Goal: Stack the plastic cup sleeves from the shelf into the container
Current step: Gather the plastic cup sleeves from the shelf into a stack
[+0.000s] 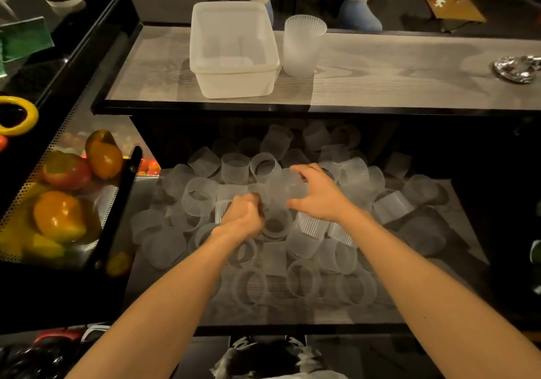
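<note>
Far left: a black perforated tray [115, 209] holds yellow, orange and red peppers [60, 217]; a yellow ring-shaped object [17, 115] lies above it on a dark surface.

Centre, lower level: the shelf [164, 305] carries a loose pile of sleeves [199, 197]. They are translucent, ribbed plastic rings lying at all angles, some on their sides and some with the open end up. The pile spreads across most of the shelf's width.

Centre, upper level: a wood-grain counter [395, 71] bears the container [234, 48], a frosted rectangular tub standing upright with no lid. Whether it holds any sleeves cannot be told through its cloudy walls.

Left hand [244, 214]: it reaches over the middle of the pile, its fingers curled tightly around the left end of the held sleeves [281, 191].

Held sleeves: a short group lying on its side just above the pile, between the two hands.

Upright stack [303, 46]: a tall ribbed column of nested sleeves stands on the counter just beside the container's right wall.

Right hand [317, 195]: its fingers are spread and curved over the top of the held sleeves, with the thumb beneath, gripping their right end.

Far right: a crumpled foil dish [516, 68] sits on the counter, well apart from the container.
</note>
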The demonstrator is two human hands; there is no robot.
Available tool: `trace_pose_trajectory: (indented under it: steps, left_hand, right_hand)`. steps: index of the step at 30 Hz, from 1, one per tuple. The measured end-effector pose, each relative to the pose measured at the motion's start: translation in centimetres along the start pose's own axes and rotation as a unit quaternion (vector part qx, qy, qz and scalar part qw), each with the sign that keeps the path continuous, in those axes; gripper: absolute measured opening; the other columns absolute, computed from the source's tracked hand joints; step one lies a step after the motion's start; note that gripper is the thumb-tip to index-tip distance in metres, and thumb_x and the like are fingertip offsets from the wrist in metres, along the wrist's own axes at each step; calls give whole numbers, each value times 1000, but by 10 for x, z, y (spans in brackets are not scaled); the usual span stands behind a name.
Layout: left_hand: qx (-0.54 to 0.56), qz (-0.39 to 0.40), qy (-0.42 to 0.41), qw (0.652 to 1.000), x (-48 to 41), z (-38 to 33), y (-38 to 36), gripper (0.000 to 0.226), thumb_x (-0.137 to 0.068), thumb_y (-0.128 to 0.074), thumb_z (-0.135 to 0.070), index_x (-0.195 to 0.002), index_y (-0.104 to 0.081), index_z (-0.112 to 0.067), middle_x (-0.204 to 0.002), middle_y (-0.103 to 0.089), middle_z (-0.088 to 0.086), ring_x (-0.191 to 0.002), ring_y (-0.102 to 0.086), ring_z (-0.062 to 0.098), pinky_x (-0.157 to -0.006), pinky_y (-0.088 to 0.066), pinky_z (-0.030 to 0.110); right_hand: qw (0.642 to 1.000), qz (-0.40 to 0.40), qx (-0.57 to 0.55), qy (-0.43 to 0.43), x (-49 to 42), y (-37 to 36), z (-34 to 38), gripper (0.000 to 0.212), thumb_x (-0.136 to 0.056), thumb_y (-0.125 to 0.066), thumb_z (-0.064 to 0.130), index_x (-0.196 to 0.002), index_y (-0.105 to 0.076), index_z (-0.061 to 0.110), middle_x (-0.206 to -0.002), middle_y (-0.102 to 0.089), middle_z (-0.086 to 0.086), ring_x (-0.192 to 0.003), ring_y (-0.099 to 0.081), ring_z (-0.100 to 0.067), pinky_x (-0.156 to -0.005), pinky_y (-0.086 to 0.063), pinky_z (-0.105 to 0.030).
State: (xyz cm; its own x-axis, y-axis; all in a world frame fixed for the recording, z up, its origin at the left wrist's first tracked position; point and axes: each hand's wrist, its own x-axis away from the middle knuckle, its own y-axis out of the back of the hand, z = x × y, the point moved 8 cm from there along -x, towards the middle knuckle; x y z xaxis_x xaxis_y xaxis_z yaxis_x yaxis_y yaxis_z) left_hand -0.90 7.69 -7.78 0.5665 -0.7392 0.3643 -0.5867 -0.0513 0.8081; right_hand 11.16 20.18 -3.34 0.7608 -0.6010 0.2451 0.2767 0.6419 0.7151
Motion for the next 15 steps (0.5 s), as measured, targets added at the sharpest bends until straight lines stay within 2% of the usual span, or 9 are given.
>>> trace_pose_trajectory:
  steps: [5,8,10,13,15]
  left_hand:
    - [53,-2,16,998,-2,5,8,14,-91,-60,-15,-101,-71,-15,-102,-68,8,-84,-62,25,-69,-49,32]
    - [76,-4,25,997,-2,7,11,10,-90,-60,-11,-91,-67,-18,-97,-68,6,-85,-65,25,-69,-53,35]
    - [98,-5,31,995,-2,9,13,15,-87,-61,-7,-83,-64,-21,-94,-69,6,-85,-66,24,-74,-58,36]
    - [138,8,53,989,-4,13,12,15,-85,-64,-4,-83,-66,-19,-89,-72,7,-88,-70,24,-82,-61,41]
    - [177,26,72,981,-5,18,10,16,-83,-67,0,-85,-67,-16,-89,-73,9,-88,-73,27,-81,-63,43]
  right_hand:
    - [997,-23,-70,15,5,5,3,82,-78,-86,24,-149,-44,23,-133,-45,10,-118,-48,-7,-85,-37,-8]
    - [995,-3,-102,12,10,0,3,84,-78,-87,24,-149,-43,26,-136,-46,14,-120,-48,-5,-97,-44,-22]
    - [994,13,-110,5,13,-5,1,87,-77,-88,24,-150,-42,27,-143,-48,12,-126,-49,-7,-103,-47,-29]
    - [993,39,-108,-2,17,-13,-1,89,-75,-89,23,-150,-41,26,-146,-52,5,-132,-52,-13,-108,-48,-35]
    - [994,57,-88,2,19,-18,-1,88,-76,-89,21,-151,-41,25,-146,-52,4,-134,-52,-13,-111,-47,-36]
